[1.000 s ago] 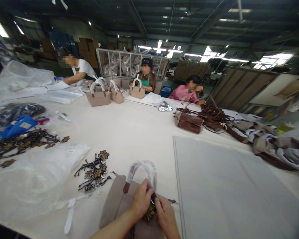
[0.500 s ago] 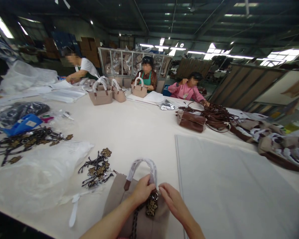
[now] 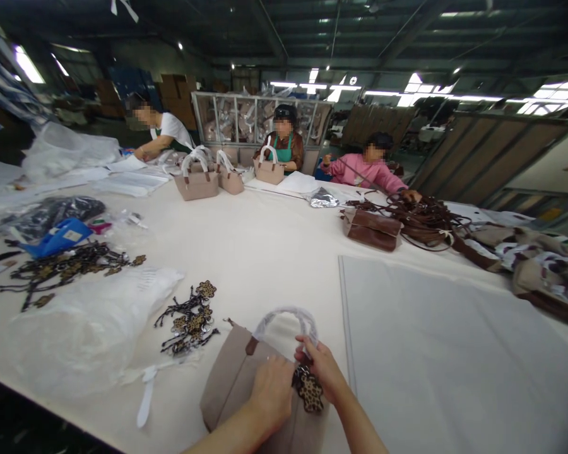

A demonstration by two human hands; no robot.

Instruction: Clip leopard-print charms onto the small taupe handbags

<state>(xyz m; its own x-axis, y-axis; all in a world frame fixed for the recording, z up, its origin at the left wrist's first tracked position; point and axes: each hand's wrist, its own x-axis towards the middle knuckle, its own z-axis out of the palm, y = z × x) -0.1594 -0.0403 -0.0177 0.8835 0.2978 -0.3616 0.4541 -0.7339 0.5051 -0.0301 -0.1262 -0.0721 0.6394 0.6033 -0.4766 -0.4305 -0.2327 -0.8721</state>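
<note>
A taupe handbag (image 3: pixel 231 375) stands tilted before me, its handle (image 3: pixel 284 312) wrapped in clear film. My right hand (image 3: pixel 325 369) pinches the handle near its right brown tab. From that spot hangs a leopard-print flower charm (image 3: pixel 310 392) with a metal ring. My left hand (image 3: pixel 272 386) is curled against the bag's front, left of the charm. Its fingertips are hidden, and what they hold cannot be made out. Left of the bag lies a pile of similar leopard charms (image 3: pixel 192 320) with black cords.
A clear plastic bag (image 3: pixel 85 334) and a white strip (image 3: pixel 146 398) lie left. Grey sheeting (image 3: pixel 435 353) covers the right side. Farther off are a brown bag (image 3: pixel 372 230), a heap of straps (image 3: pixel 426 221), a blue object (image 3: pixel 59 236), finished handbags (image 3: pixel 199 185) and three people.
My right hand has moved from beside the handle onto it. My left hand has dropped from the handle's base to the bag's front. The charm now hangs farther right.
</note>
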